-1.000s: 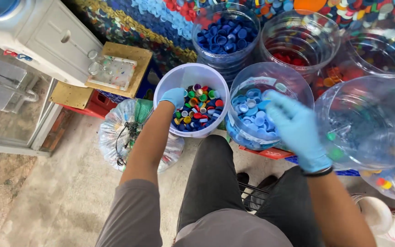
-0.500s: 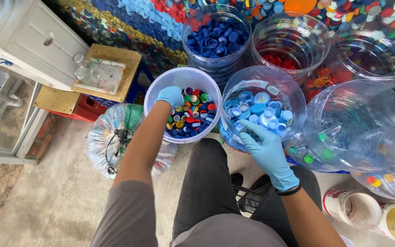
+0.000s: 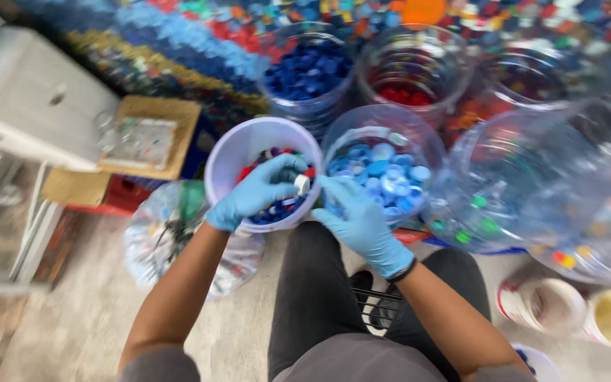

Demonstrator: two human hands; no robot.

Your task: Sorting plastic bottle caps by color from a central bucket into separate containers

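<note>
The left hand, wearing a blue glove, is reaching into the white bucket and is pinching a small white bottle cap between its fingertips at the bucket's right rim. The bucket is holding a mix of loose caps in red, blue and other colours, partly hidden under the hand. The right hand, also in a blue glove, is resting against the near rim of the clear container just to the right of the bucket; its fingers are curled loosely, and whether they are closed on anything cannot be told from this view. That clear container is holding light blue and white caps. The two hands are nearly touching above the gap between the two vessels. Farther away, a clear jar of dark blue caps and a clear jar of red caps are standing side by side. To the right, a large clear water jug is lying tilted with a few green caps inside. To the left of the bucket, a clear plastic bag is sitting on the floor. At the near right, small white tubs are standing on the floor.
</note>
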